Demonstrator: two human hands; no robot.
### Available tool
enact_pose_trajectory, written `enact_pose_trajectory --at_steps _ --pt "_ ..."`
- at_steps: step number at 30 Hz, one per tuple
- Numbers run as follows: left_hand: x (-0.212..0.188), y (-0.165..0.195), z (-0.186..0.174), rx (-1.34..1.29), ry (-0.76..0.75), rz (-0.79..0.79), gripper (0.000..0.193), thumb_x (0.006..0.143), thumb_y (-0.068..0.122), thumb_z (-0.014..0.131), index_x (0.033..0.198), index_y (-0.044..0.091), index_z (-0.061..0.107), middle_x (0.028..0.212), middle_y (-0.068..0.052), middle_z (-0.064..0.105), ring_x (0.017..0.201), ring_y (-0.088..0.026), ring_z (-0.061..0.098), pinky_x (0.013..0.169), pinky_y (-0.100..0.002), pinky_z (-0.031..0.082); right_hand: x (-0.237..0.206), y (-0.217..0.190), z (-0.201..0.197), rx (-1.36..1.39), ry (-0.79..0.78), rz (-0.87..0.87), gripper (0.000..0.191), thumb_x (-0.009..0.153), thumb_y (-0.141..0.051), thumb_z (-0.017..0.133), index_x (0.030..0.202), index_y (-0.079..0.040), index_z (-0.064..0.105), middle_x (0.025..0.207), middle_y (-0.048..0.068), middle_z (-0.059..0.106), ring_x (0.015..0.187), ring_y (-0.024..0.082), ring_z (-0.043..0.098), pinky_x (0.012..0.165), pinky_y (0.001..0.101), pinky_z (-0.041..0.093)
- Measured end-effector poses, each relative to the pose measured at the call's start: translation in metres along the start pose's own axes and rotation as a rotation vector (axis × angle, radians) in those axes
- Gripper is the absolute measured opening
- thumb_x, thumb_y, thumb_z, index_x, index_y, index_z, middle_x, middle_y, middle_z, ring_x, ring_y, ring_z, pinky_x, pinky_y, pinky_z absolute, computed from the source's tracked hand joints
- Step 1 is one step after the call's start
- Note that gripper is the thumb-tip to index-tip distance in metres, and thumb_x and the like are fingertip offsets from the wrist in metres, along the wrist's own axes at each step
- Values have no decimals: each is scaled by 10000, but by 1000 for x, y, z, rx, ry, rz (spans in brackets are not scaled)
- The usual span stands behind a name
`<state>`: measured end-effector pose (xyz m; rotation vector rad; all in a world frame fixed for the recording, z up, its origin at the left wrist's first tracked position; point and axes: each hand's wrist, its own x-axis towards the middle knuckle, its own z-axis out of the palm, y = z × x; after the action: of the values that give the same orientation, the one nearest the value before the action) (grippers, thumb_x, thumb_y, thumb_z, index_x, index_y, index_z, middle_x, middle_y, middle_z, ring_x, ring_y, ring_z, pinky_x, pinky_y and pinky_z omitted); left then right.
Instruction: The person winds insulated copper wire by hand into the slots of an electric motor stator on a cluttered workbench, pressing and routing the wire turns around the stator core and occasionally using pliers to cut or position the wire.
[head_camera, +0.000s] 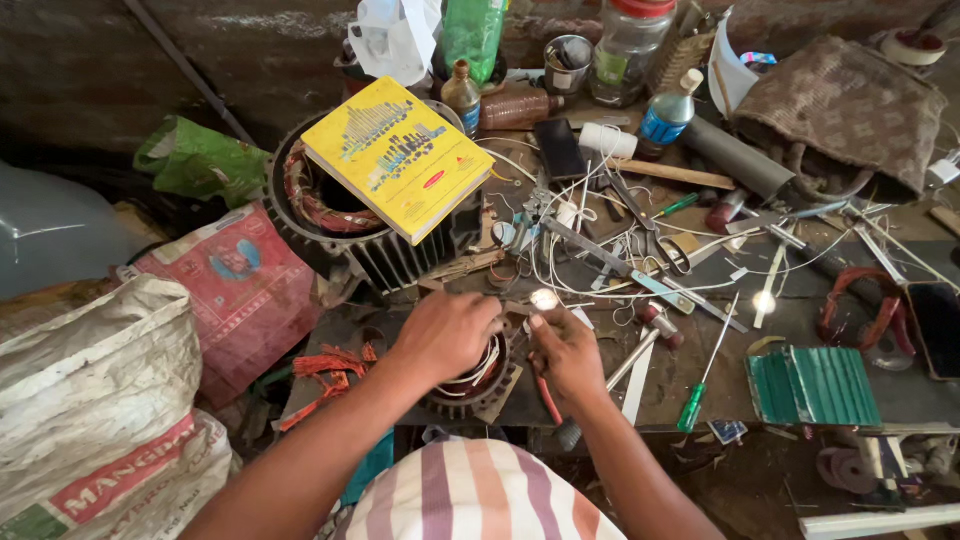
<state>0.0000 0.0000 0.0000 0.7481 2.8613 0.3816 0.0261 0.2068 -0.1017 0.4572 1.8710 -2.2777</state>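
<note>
While the left hand (447, 333) presses on the small stator (478, 378) at lower centre, its grip closed over white wires (480, 368), the right hand (566, 352) pinches red-handled pliers (547, 398), winding seemingly unfinished

This is a small repair workshop for electric motors, crowded and rough. A dark workbench (900, 395) is strewn with hand tools: a green-handled screwdriver (703, 380), a hammer (648, 340), scissors (645, 225), loose white wires (600, 262) and bottles (665, 115), while a finned motor housing (385, 255) with copper windings sits under a yellow book (397, 155), and a smaller wound stator (480, 385) lies at the bench edge. Printed sacks (95, 400) and a bare, stained wall (200, 50) surround the bench.
</note>
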Motion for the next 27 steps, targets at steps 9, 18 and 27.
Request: enact_pose_trajectory --at_steps 9,18,27 --pt "0 -30 -54 -454 373 -455 274 956 309 655 851 60 698 742 -132 751 741 -329 742 682 -457 546 -24 -28 -28 -455 70 -142 306 995 -226 651 859 36 730 669 28 700 545 72 568 512 242 454" --pt "-48 25 10 -391 216 125 223 866 275 691 985 87 714 949 -119 697 765 -382 703 635 -489 541 -40 -23 -33 -216 13 -161 251 996 -207 659 953 27 736 686 30 675 574 83 575 520 244 449" --pt "-29 21 41 -221 114 240 264 778 145 670 1036 123 718 953 -119 661 716 -377 691 569 -543 514 -68 -33 -25 -170 142 -171 246 1000 -226 656 910 -13 740 665 -7 644 559 56 551 492 236 439"
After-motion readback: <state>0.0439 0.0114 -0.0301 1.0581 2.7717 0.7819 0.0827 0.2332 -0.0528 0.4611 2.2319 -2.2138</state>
